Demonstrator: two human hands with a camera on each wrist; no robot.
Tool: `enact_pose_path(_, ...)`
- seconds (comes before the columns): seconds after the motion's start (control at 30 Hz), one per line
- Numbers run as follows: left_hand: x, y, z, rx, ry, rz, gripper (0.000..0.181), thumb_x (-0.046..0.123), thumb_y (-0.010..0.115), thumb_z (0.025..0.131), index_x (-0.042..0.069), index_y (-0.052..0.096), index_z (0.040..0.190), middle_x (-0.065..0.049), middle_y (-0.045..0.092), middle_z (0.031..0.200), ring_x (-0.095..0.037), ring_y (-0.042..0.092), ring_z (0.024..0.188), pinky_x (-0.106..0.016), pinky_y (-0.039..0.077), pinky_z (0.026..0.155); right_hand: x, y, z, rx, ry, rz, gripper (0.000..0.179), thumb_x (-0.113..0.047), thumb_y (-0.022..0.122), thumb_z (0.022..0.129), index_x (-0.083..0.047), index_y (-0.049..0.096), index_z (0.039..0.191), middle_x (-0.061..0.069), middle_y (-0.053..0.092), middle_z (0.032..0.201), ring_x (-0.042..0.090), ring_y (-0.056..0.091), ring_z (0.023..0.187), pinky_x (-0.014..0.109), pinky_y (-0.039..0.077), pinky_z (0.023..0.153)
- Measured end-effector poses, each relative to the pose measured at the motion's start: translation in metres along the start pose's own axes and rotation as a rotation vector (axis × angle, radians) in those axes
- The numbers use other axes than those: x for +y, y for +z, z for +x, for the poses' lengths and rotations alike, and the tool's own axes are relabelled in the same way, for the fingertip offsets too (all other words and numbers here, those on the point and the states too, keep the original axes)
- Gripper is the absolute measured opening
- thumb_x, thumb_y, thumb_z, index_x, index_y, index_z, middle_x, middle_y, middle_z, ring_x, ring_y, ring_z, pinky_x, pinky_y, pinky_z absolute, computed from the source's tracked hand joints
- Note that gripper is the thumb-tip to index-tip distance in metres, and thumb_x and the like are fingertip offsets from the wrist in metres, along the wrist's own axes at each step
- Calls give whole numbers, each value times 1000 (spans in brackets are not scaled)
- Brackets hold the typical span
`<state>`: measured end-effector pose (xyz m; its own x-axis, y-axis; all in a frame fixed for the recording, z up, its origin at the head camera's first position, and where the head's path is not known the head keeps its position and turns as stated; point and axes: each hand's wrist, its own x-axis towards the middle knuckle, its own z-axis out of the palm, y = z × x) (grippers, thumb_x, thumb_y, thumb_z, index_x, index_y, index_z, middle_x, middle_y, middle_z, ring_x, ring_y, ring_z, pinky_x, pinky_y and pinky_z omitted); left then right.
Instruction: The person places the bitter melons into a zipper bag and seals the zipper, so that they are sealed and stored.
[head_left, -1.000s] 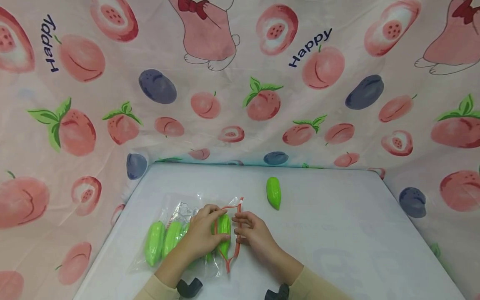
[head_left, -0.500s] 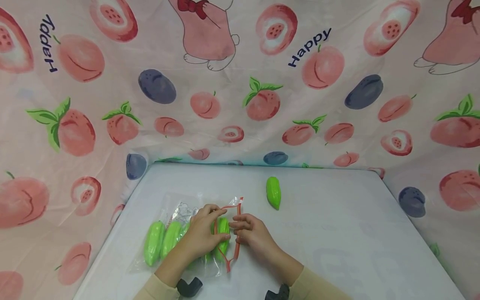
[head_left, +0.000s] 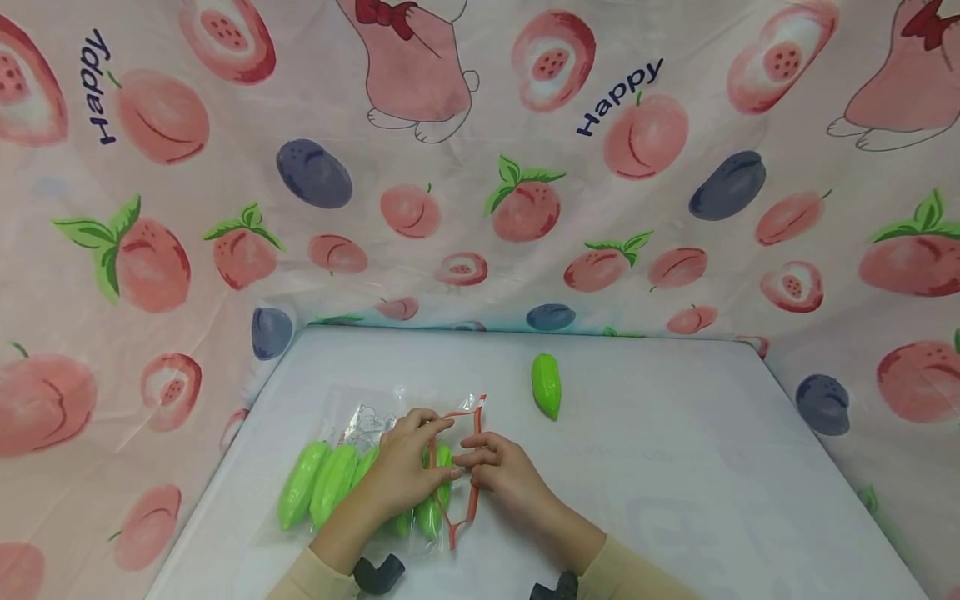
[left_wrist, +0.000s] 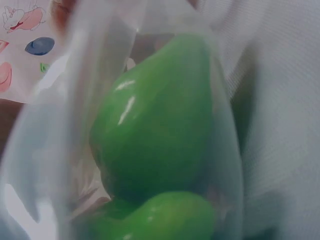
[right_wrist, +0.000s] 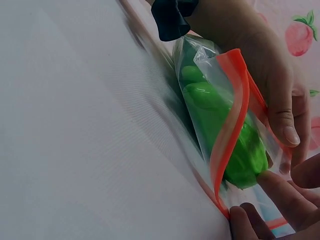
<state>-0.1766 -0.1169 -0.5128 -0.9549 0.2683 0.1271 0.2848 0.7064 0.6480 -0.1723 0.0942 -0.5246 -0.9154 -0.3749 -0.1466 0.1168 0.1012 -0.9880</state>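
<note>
Your clear bag (head_left: 366, 423) lies lower left of centre, mouth gaping. Your left hand (head_left: 407, 468) pinches its orange rim (head_left: 473, 505), hiding some green fruits (head_left: 334, 485); your right hand (head_left: 513, 475), fingers slightly spread, touches one. You can't tell whether it grips the rim.

Across the upper half of the head frame, a pale pink cloth (head_left: 457, 162) is showing coral peaches (head_left: 647, 136), green leaves (head_left: 510, 171), slate-blue ovals (head_left: 315, 172) and navy "Happy" lettering (head_left: 619, 96). Below, the bench (head_left: 675, 467) is looking plain white. At lower left, a clear bag (head_left: 401, 400) is wearing an orange-red strip (head_left: 475, 502), bright green pieces (head_left: 332, 483) are shining through it, and near centre a lone piece (head_left: 547, 386) is matching them. Beige sleeves (head_left: 637, 571) are edging the bottom, beside black mounts (head_left: 379, 575).
</note>
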Motion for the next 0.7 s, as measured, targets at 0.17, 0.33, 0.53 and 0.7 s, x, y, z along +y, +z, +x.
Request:
enact_pose_path(0.17,1,-1,0,1,-8,10,73,34,96,81,18,67,147,3,58,140,-22,59,127,-61,38,117,0,0,0,-15,-12,-9,50,2,59,92,8,57,141,24,75,130,36,68,131,29,55,91)
enact_pose_path(0.33,1,-1,0,-3,-15,12,74,33,96,82,18,66,147,3,58,141,-22,59,127,-61,40,116,2,-2,-1,-11,-2,-4,50,-1,60,95,6,55,144,23,74,133,30,70,126,32,59,94)
enact_pose_path(0.53,0,0,-1,0,-16,14,74,33,96,81,18,67,147,3,58,140,-21,58,127,-60,40,114,4,-5,-1,-10,21,28,51,-2,61,97,4,54,147,24,74,133,24,72,120,34,61,94)
enact_pose_path(0.7,1,1,-2,6,-8,2,74,31,96,81,17,67,147,2,58,140,-21,58,126,-59,40,114,5,-8,-1,-9,28,58,51,-1,61,98,5,52,148,26,74,131,21,73,113,35,63,95)
